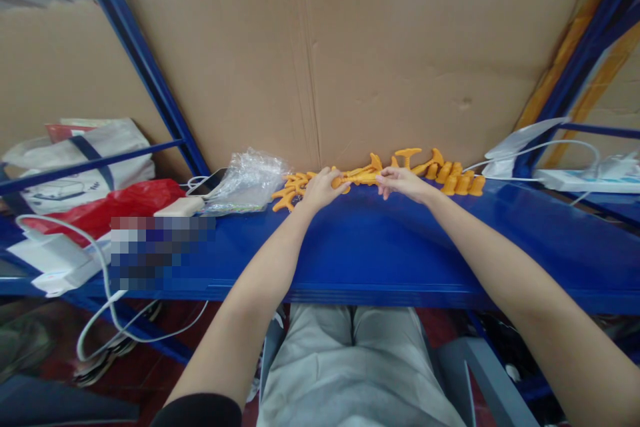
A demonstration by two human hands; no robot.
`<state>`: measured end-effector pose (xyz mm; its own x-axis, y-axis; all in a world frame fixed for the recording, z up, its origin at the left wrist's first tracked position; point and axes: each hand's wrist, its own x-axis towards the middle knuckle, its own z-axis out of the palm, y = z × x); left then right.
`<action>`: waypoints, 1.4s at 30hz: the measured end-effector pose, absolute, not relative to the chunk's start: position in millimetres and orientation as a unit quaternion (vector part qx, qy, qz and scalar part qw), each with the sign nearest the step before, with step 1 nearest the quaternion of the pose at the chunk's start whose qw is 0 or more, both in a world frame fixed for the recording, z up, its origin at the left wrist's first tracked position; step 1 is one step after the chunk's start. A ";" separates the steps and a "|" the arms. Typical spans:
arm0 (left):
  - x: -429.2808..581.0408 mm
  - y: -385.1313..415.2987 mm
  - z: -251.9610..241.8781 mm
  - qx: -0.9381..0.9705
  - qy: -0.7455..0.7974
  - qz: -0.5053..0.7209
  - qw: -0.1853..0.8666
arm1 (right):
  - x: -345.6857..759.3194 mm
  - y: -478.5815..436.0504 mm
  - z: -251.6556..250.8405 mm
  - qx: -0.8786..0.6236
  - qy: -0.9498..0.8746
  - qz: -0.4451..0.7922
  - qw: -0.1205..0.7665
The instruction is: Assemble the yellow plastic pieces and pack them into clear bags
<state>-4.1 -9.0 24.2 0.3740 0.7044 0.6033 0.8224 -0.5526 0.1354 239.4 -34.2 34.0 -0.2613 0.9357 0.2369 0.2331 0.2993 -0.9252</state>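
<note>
Fingers of the left hand (321, 189) are pinching the left end of a yellow part (363, 177), near the middle of the frame. Fingertips of the right hand (401, 183) are meeting its right end; whether they are gripping, I cannot tell. The part is showing over the far side of the blue shelf (360, 240), between forked pieces (285, 198) at left and rounded pieces (465, 185) at right. The step seems to be two-handed handling; the next move is probably asking for a steady left pinch.
</note>
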 end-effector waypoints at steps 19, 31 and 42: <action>-3.8 -8.3 24.2 -0.831 -0.457 -0.303 0.098 | 239.5 -31.9 30.2 -0.451 -0.664 0.416 0.428; -0.2 -12.7 24.3 -0.834 -0.456 -0.288 0.117 | 230.1 -31.5 29.8 -0.495 -0.648 0.421 0.397; 0.9 -13.2 24.1 -0.837 -0.448 -0.290 0.119 | 224.2 -35.5 32.3 -0.547 -0.609 0.427 0.385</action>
